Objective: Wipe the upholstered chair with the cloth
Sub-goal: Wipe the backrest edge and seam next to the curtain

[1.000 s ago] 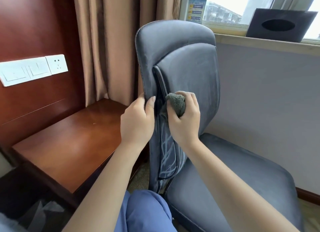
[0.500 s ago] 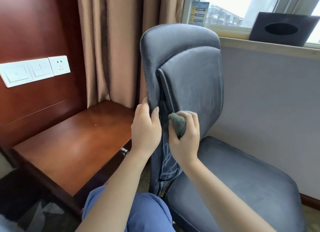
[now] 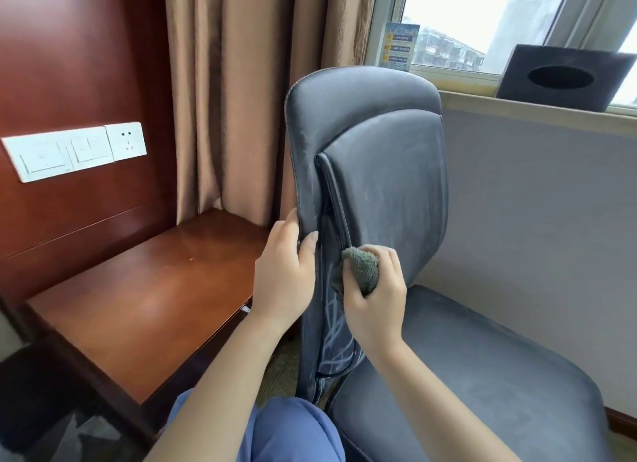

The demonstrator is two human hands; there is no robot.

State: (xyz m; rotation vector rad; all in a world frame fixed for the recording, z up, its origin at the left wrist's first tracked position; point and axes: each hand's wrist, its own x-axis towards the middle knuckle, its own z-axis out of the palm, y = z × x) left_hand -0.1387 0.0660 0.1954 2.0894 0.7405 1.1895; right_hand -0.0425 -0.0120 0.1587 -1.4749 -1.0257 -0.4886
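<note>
A blue-grey upholstered chair [image 3: 389, 172] stands in the middle, its backrest upright and its seat stretching to the lower right. My left hand [image 3: 282, 275] grips the backrest's left edge, thumb on the front and fingers behind. My right hand [image 3: 375, 296] holds a bunched grey-green cloth [image 3: 362, 268] and presses it against the seam where the back cushion meets the frame, low on the backrest.
A brown wooden desk [image 3: 144, 289] lies left of the chair, under a dark wood wall panel with white switches [image 3: 69, 151]. Tan curtains [image 3: 241, 99] hang behind. A dark tissue box [image 3: 562, 77] sits on the window sill. My blue-trousered knee [image 3: 282, 430] is at the bottom.
My right hand with the cloth has slid down the backrest seam. My left hand has moved down the backrest edge too. The view has tilted a little, so the chair sits lower in frame.
</note>
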